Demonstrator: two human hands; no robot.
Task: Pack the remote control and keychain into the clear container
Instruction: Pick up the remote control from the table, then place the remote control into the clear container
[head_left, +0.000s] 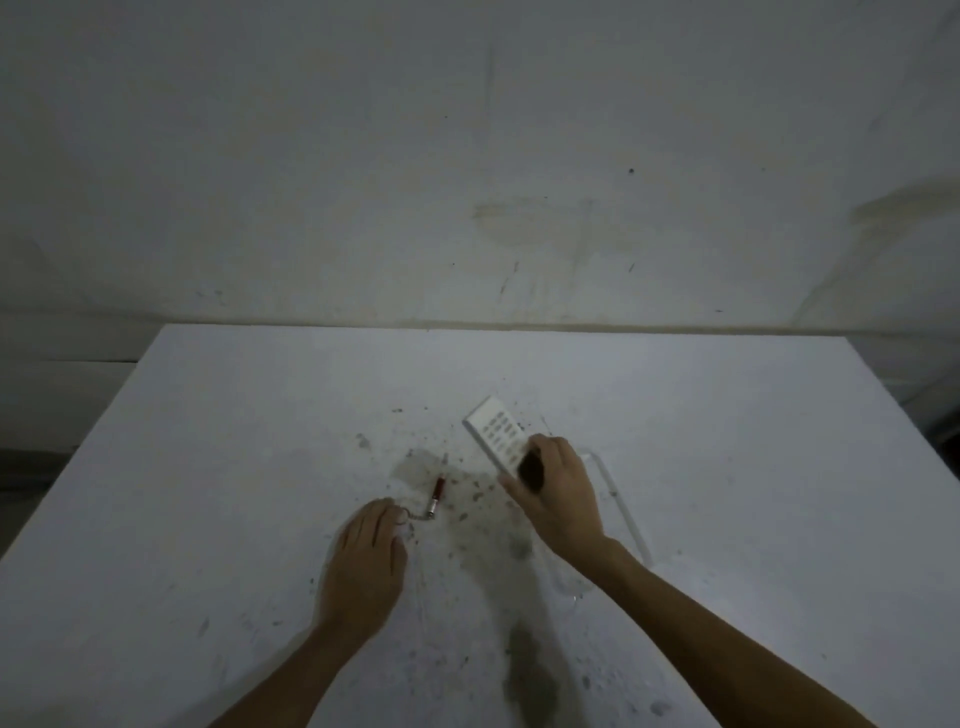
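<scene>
A white remote control (494, 434) with rows of buttons is tilted above the table, and my right hand (553, 488) grips its near end. Under and to the right of that hand lies the clear container (621, 512); only its faint rim shows, the rest is hidden by my wrist. The keychain (435, 498), a small red and silver cylinder on a short chain with a ring, lies on the table left of the remote. My left hand (366, 558) rests palm down with its fingertips on the ring end of the chain.
The white table (234, 467) is stained and speckled with dark spots around the middle and near edge. Its far edge meets a marked grey wall (467, 156). The left and right table edges fall away to a darker floor.
</scene>
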